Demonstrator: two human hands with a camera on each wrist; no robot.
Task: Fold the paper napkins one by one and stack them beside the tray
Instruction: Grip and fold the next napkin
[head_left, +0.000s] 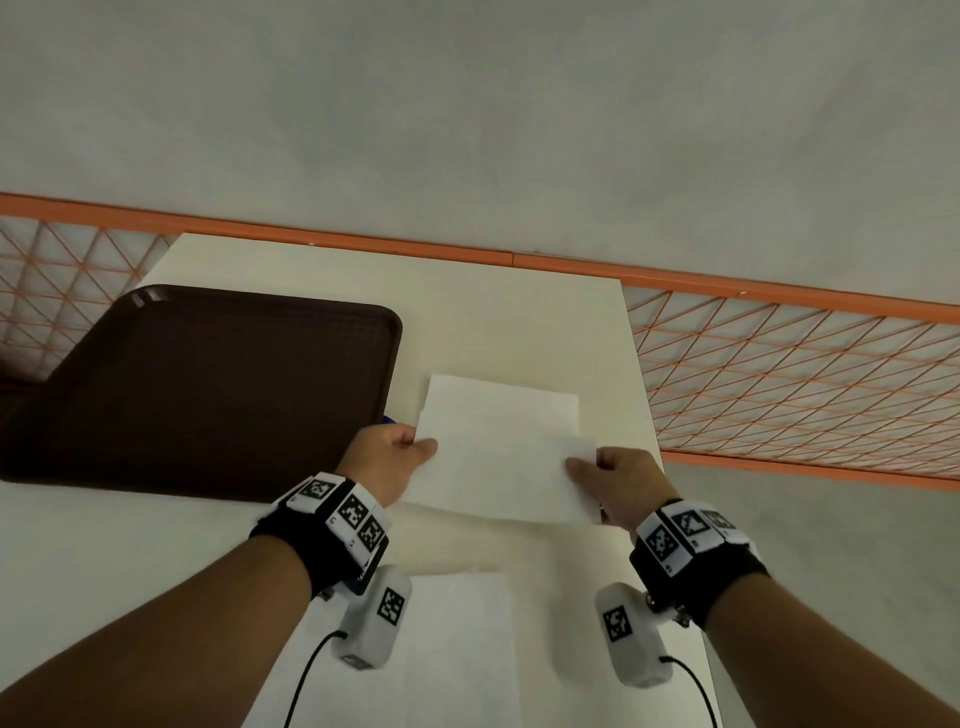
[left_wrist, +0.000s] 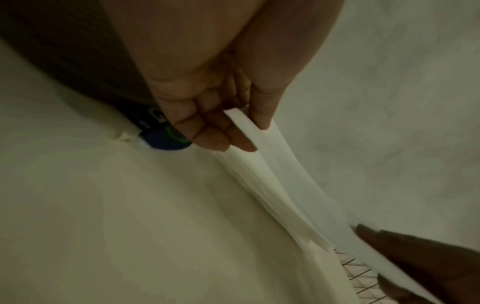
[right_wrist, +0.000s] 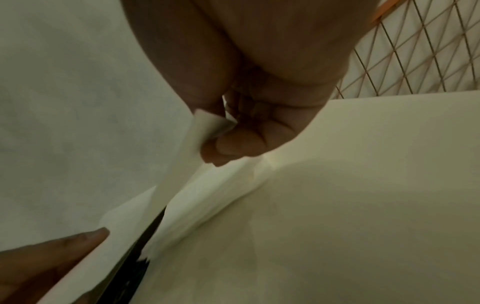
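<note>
Grey flooring filled the top half of the head view, crossed by an orange wire fence (head_left: 779, 358), and below it stood a pale table (head_left: 519, 312). On that surface a dark brown tray (head_left: 208, 384) lay at centre left, and just to its right a white paper napkin (head_left: 498, 447) was held up off the tabletop, its far edge raised toward the middle of the frame. At the napkin's left edge the left hand (head_left: 384, 457) pinched it between thumb and fingers, while the right hand (head_left: 618, 483) pinched its right edge in the same way; both wrists wore black bands with printed markers. More white paper (head_left: 441, 649) lay flat at the bottom centre, under the forearms. From the left wrist view, the left hand (left_wrist: 215, 115) sat in the upper centre with its thumb and curled fingers nipping the napkin (left_wrist: 272, 174), which ran as a band toward the lower right, where the right hand (left_wrist: 415, 261) met it. From the right wrist view, the right hand (right_wrist: 246, 131) at upper centre clamped a corner of the napkin (right_wrist: 187, 164), and the left hand (right_wrist: 52, 257) showed at lower left against the sheet.
</note>
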